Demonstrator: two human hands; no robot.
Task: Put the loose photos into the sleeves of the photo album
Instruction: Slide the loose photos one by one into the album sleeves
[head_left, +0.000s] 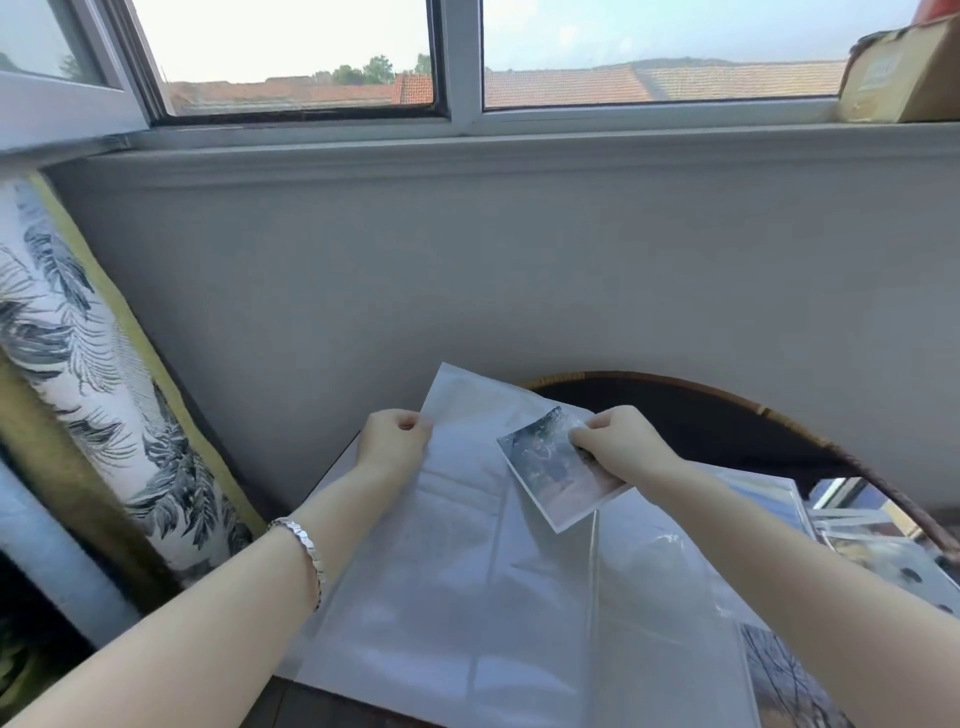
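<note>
Your right hand grips one photo by its far right edge, fingers curled over the print. The photo is tilted, its far corner raised, and sits against the upper right part of a clear sleeve page. You cannot tell whether that corner has entered a sleeve.

Your left hand pinches the left edge of the sleeve page near its top, holding the page lifted off the photo album. A bracelet is on your left wrist.

The photo album lies open on a round dark table with a woven rim. A filled sleeve shows at the near right of the album. The loose photos lie in a pile on the table, just beside the album's right edge.

A leaf-patterned cushion leans at the left. A cardboard box stands on the window sill at the far right.
</note>
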